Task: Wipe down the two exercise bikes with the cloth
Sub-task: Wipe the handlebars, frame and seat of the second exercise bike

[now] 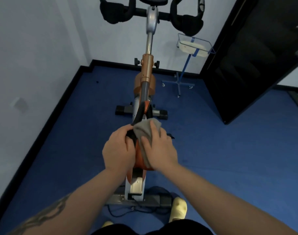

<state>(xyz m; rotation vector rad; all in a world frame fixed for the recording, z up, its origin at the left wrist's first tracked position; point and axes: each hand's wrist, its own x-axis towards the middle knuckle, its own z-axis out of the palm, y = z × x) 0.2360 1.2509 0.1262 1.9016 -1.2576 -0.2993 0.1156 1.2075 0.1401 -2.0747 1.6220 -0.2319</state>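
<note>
Steadying saddle with left hand, fingers curled on it; right hand pressing cloth, fingers flat; next, probably saddle nose

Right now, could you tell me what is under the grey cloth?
The cloth lies over the right side of the bike's saddle, pressed down by the right hand. The left hand grips the saddle's left side. The saddle surface beneath the cloth is hidden.
</note>
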